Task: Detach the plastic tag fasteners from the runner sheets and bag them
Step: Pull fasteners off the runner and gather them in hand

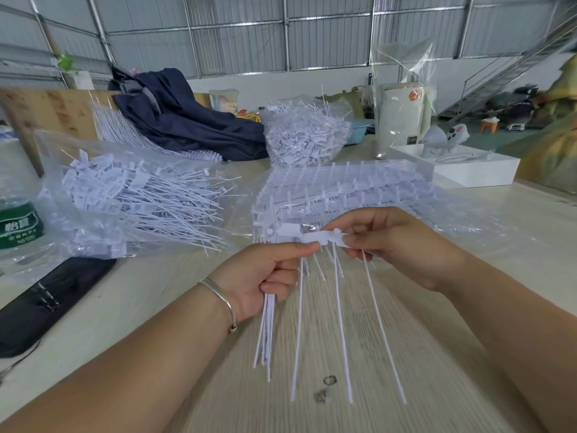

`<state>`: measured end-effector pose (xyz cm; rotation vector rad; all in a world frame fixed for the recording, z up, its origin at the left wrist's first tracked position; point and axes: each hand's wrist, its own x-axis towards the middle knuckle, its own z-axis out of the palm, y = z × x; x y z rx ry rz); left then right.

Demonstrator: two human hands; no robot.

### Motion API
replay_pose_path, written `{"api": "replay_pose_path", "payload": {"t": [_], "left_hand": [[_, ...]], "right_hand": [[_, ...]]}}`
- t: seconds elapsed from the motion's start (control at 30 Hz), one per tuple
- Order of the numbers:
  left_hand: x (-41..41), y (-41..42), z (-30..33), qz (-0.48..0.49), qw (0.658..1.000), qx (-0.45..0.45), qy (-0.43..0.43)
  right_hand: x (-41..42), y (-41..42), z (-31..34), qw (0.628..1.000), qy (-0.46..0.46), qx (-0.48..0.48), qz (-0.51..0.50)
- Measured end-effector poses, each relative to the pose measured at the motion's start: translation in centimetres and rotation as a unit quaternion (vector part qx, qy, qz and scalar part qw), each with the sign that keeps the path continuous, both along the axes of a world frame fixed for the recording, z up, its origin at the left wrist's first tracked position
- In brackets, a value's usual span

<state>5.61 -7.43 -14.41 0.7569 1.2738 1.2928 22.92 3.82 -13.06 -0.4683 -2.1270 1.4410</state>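
Splitting fasteners off a runner strip, mid-air over the table [359, 323].
Left hand [268, 273] fists a bundle of loose tails and pinches the runner strip [307, 237]; right hand [390, 245] pinches 1 fastener head [338, 235]. Light, whippy, likely slippery: grip heads, not tails.

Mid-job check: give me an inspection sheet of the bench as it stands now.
Surface: pale wood-grain table.
Job's things: stacked white runner sheets behind the hands; clear bag of loose white tag fasteners on the left; second heap behind.
Clutter: green-label water bottle, black pouch, navy cloth, white tray.
Grippers: left hand grips a fastener bundle; right hand pinches a fastener strip.
Cables: nothing seen.
Surroundings: corrugated metal wall, staircase.
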Motion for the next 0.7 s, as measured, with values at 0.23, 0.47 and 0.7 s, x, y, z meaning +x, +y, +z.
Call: {"api": "replay_pose_path", "payload": {"t": [0.23, 0.47, 0.7], "left_hand": [[-0.4, 0.1, 0.0, 0.043, 0.999, 0.012, -0.025], [0.5, -0.3, 0.6, -0.012, 0.992, 0.07, -0.102], [1.9, -0.2, 0.2, -0.063, 0.986, 0.064, -0.143]], "right_hand": [[0.1, 0.5, -0.2, 0.999, -0.029, -0.016, -0.015], [-0.3, 0.1, -0.4, 0.998, 0.022, -0.054, 0.023], [-1.2, -0.8, -0.6, 0.992, 0.051, -0.101, 0.061]]}}
